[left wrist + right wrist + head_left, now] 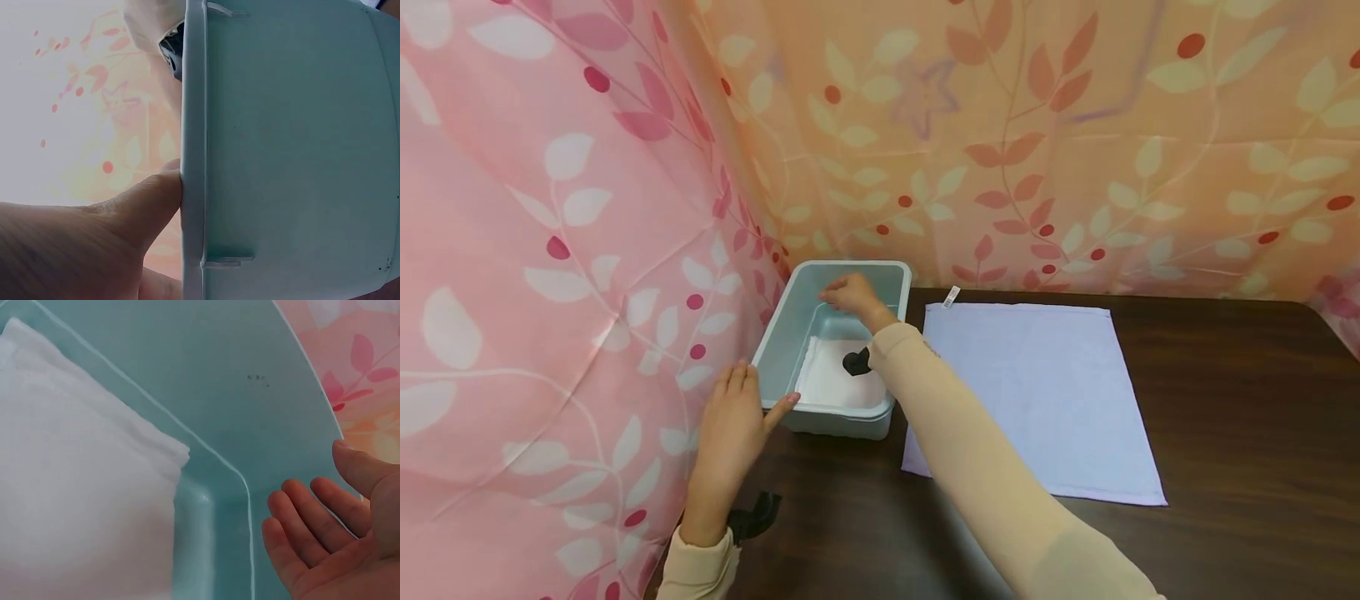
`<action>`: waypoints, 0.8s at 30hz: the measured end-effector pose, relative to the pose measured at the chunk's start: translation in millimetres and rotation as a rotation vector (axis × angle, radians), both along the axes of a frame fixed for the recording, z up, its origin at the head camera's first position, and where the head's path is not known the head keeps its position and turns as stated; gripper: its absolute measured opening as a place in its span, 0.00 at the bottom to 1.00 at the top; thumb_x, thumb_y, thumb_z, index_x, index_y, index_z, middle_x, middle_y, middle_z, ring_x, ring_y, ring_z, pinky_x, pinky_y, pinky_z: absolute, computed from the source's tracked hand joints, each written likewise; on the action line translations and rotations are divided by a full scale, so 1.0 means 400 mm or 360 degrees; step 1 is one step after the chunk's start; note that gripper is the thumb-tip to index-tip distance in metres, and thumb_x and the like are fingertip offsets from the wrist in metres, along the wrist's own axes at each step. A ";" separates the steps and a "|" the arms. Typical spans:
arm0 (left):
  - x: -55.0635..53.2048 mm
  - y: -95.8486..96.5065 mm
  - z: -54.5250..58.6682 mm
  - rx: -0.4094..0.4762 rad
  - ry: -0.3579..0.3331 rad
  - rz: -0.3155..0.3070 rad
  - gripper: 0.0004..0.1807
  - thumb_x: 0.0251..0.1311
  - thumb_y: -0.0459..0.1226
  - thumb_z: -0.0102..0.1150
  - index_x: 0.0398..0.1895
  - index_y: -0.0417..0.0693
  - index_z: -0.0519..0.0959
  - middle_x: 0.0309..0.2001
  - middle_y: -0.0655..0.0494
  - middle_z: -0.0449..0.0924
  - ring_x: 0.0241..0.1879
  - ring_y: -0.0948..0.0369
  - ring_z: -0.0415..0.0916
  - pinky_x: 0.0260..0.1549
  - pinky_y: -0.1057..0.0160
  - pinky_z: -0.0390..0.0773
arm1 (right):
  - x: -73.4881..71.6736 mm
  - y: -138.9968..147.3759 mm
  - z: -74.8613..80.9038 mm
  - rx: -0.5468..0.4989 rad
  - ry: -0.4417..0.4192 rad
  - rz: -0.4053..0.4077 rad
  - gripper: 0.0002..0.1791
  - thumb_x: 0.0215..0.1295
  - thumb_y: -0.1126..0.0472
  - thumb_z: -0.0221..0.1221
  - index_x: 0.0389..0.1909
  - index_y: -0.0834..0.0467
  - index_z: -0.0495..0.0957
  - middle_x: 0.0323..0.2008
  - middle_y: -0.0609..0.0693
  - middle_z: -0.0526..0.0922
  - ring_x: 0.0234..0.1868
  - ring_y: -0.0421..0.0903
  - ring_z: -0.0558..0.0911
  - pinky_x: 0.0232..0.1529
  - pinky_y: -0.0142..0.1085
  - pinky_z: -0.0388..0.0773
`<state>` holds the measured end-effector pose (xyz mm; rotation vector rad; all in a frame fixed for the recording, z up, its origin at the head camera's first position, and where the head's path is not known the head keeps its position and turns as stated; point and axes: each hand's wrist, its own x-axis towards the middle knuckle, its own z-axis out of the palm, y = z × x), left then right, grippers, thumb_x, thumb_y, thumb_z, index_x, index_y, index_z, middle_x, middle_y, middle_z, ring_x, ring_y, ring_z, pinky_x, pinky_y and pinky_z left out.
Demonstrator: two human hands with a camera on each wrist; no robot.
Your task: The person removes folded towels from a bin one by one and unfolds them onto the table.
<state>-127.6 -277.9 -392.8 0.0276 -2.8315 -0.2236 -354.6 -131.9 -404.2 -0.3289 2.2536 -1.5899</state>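
Observation:
A light blue-green plastic basin (833, 423) stands on the table against the pink curtain. Inside it lies a folded white cloth (829, 379), covering the near part of the floor. My left hand (735, 421) rests at the near-left corner of the basin, fingers along the left rim and thumb over the near rim. In the left wrist view the thumb touches that rim. My right hand (331, 531) hovers over the far part of the basin, beyond the cloth's edge. Its fingers are loosely bent, with nothing held in them.
A pale lavender towel (1045, 392) lies spread flat on the dark wooden table (1240, 417), right of the basin. A small white tag (951, 297) sticks out at its far-left corner. A pink leaf-print curtain (647, 275) hangs at the left, an orange one (1037, 150) behind.

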 end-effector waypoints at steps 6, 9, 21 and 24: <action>0.000 -0.003 0.000 0.0019 -0.0010 0.0001 0.44 0.56 0.53 0.68 0.61 0.23 0.70 0.62 0.26 0.72 0.61 0.34 0.69 0.61 0.37 0.71 | 0.008 -0.018 -0.009 0.0047 -0.0050 -0.0076 0.20 0.67 0.58 0.62 0.55 0.64 0.80 0.55 0.59 0.84 0.51 0.53 0.83 0.50 0.39 0.81; 0.001 -0.005 0.002 0.0035 -0.0064 0.0017 0.44 0.56 0.53 0.68 0.62 0.24 0.69 0.63 0.27 0.70 0.62 0.34 0.68 0.61 0.36 0.71 | 0.019 -0.025 -0.011 0.0096 -0.0107 -0.0070 0.19 0.66 0.59 0.63 0.54 0.65 0.81 0.55 0.59 0.83 0.54 0.54 0.83 0.56 0.43 0.81; -0.003 -0.001 0.004 0.0000 -0.0076 0.0004 0.44 0.58 0.54 0.66 0.61 0.23 0.70 0.62 0.26 0.71 0.63 0.35 0.67 0.64 0.39 0.70 | 0.033 -0.047 -0.018 0.0067 -0.0232 0.0113 0.19 0.68 0.61 0.61 0.56 0.66 0.79 0.58 0.59 0.81 0.61 0.57 0.80 0.67 0.48 0.73; -0.003 0.002 0.007 0.0004 -0.0083 0.0006 0.44 0.58 0.54 0.66 0.61 0.23 0.70 0.63 0.27 0.71 0.64 0.35 0.67 0.64 0.38 0.70 | 0.031 -0.052 -0.028 0.0218 -0.0170 0.0161 0.13 0.66 0.61 0.63 0.46 0.65 0.83 0.42 0.53 0.82 0.48 0.52 0.81 0.65 0.49 0.76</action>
